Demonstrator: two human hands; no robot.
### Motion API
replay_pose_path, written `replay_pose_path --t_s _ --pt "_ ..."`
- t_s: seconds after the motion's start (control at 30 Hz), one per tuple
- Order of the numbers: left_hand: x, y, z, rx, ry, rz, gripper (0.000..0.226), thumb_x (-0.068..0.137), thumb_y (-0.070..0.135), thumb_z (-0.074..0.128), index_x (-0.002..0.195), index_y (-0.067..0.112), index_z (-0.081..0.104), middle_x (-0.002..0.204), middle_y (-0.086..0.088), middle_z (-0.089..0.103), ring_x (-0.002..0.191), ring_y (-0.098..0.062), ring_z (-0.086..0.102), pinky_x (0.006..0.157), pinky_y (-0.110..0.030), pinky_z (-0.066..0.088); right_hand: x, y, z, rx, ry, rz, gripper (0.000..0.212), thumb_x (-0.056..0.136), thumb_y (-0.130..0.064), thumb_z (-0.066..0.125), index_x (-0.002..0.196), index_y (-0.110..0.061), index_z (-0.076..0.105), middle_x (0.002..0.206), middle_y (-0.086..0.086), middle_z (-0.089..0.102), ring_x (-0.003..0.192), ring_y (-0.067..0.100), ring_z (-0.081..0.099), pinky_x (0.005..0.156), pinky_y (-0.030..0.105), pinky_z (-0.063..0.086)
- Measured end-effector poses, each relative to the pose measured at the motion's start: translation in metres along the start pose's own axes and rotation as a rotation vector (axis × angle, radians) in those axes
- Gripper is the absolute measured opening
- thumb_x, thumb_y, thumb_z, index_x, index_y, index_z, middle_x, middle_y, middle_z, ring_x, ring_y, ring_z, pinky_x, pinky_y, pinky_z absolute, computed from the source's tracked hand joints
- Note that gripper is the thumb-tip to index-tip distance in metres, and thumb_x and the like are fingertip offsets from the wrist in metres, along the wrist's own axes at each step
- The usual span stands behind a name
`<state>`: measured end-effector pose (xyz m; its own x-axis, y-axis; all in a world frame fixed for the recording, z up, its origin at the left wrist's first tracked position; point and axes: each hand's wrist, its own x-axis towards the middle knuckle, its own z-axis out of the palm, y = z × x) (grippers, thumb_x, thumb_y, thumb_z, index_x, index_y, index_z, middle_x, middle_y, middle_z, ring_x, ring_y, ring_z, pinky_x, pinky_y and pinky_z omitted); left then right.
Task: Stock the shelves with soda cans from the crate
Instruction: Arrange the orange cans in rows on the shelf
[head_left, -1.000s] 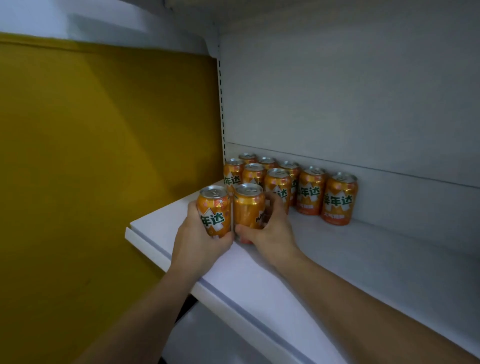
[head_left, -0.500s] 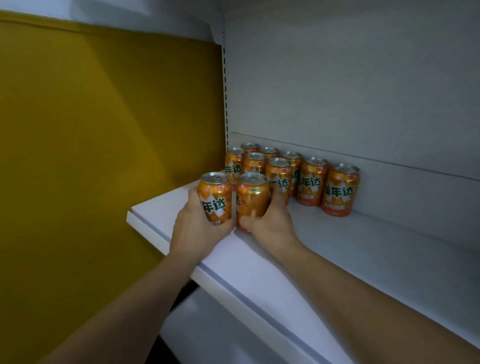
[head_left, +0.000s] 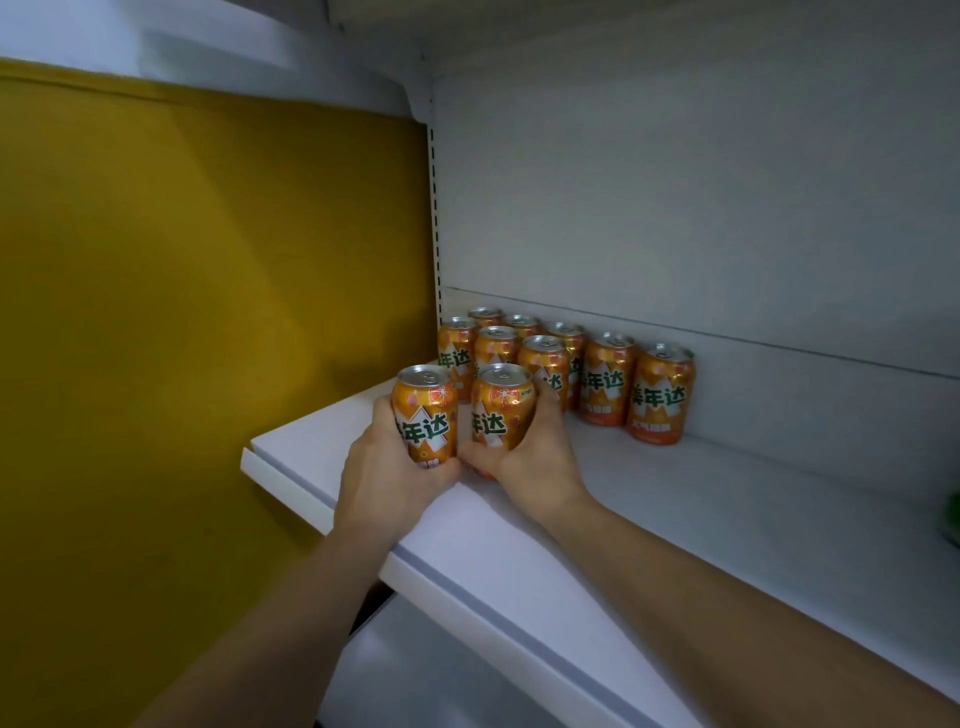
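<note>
Two orange soda cans stand side by side near the front left of the white shelf (head_left: 675, 519). My left hand (head_left: 384, 483) grips the left can (head_left: 423, 410) from below and the left. My right hand (head_left: 535, 457) wraps around the right can (head_left: 501, 405), fingers behind it. Behind them, several identical orange cans (head_left: 605, 384) stand in rows in the shelf's back left corner, the rightmost one (head_left: 660, 395) beside the back wall. The crate is out of view.
A yellow wall (head_left: 208, 312) borders the shelf on the left. A grey back panel (head_left: 675, 208) rises behind the cans. A lower shelf (head_left: 431, 670) shows beneath. Something green (head_left: 953, 514) peeks in at the right edge.
Both hands have kept their cans near the shelf's front left; the right can has been turned so its label faces me. The view has shifted slightly.
</note>
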<state>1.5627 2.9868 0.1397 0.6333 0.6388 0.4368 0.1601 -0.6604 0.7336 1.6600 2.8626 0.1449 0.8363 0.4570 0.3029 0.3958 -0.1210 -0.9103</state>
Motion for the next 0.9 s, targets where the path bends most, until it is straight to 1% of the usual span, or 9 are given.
replay_pose_path --t_s 0.07,0.17,0.27,0.4,0.5,0.57,0.7,0.83,0.9 --pt "0.000 0.000 0.000 -0.004 -0.009 -0.006 0.088 0.060 0.040 0.093 0.131 0.027 0.042 0.114 0.007 0.064 0.100 -0.013 0.063 0.082 -0.030 0.053 0.000 0.001 0.000 -0.016 0.034 -0.004 0.107 0.059 -0.024 0.092 0.146 -0.031 0.031 0.131 -0.008 0.055 0.120 0.011 0.055 0.103 0.035 0.048" --pt "0.001 0.000 0.000 0.015 -0.018 -0.017 0.087 0.061 0.043 0.092 0.131 0.026 0.044 0.115 0.006 0.064 0.097 -0.011 0.060 0.081 -0.028 0.051 -0.001 -0.001 -0.004 -0.013 0.025 -0.005 0.100 0.065 -0.011 0.086 0.147 -0.027 0.031 0.120 -0.011 0.057 0.114 0.010 0.056 0.100 0.032 0.048" --pt "0.002 -0.002 0.000 0.021 -0.036 -0.031 0.085 0.058 0.049 0.092 0.127 0.026 0.048 0.112 0.006 0.065 0.095 -0.012 0.061 0.079 -0.029 0.051 0.000 -0.002 -0.005 0.017 -0.001 -0.002 0.099 0.069 -0.006 0.079 0.150 -0.026 0.026 0.109 -0.019 0.058 0.111 0.008 0.059 0.100 0.033 0.050" --pt "0.003 -0.003 0.001 0.031 -0.068 -0.030 0.084 0.057 0.051 0.091 0.125 0.026 0.048 0.112 0.005 0.066 0.095 -0.014 0.063 0.081 -0.033 0.055 -0.002 -0.001 -0.001 0.014 0.041 -0.017 0.110 0.056 -0.021 0.082 0.147 -0.036 0.023 0.128 -0.008 0.057 0.118 0.010 0.058 0.102 0.039 0.051" --pt "0.004 -0.003 0.000 0.067 -0.093 -0.013 0.085 0.057 0.053 0.091 0.125 0.027 0.046 0.111 0.007 0.065 0.093 -0.013 0.061 0.081 -0.032 0.054 -0.005 -0.002 0.000 0.010 0.054 -0.052 0.116 0.054 -0.021 0.083 0.146 -0.047 0.017 0.136 -0.006 0.052 0.123 0.012 0.055 0.103 0.042 0.051" --pt "0.005 -0.004 0.001 0.093 -0.121 -0.009 0.086 0.058 0.055 0.089 0.126 0.029 0.043 0.111 0.006 0.066 0.094 -0.014 0.063 0.083 -0.035 0.056 -0.008 -0.004 -0.004 -0.053 0.053 -0.099 0.112 0.059 -0.024 0.082 0.145 -0.051 0.017 0.137 -0.005 0.050 0.122 0.014 0.055 0.100 0.040 0.051" --pt "0.009 -0.008 0.005 0.221 -0.200 -0.002 0.092 0.054 0.075 0.077 0.126 0.032 0.038 0.108 0.004 0.065 0.094 -0.015 0.064 0.081 -0.040 0.058 -0.009 -0.007 -0.020 -0.231 0.025 -0.205 0.089 0.071 -0.018 0.079 0.138 -0.048 0.027 0.132 -0.006 0.046 0.112 0.010 0.053 0.089 0.025 0.046" --pt "0.010 -0.009 0.008 0.304 -0.239 0.036 0.085 0.058 0.078 0.072 0.122 0.031 0.041 0.113 0.004 0.064 0.101 -0.016 0.061 0.084 -0.040 0.056 -0.008 0.000 -0.047 -0.332 0.065 -0.187 0.091 0.069 -0.019 0.081 0.138 -0.046 0.028 0.131 -0.007 0.047 0.109 0.009 0.053 0.088 0.030 0.051" --pt "0.011 -0.010 0.008 0.303 -0.244 0.045 0.083 0.059 0.076 0.072 0.122 0.031 0.043 0.116 0.005 0.064 0.104 -0.016 0.060 0.085 -0.040 0.055 -0.007 0.004 -0.063 -0.388 0.108 -0.166 0.091 0.068 -0.021 0.082 0.140 -0.042 0.030 0.134 -0.006 0.043 0.110 0.010 0.052 0.087 0.030 0.050"
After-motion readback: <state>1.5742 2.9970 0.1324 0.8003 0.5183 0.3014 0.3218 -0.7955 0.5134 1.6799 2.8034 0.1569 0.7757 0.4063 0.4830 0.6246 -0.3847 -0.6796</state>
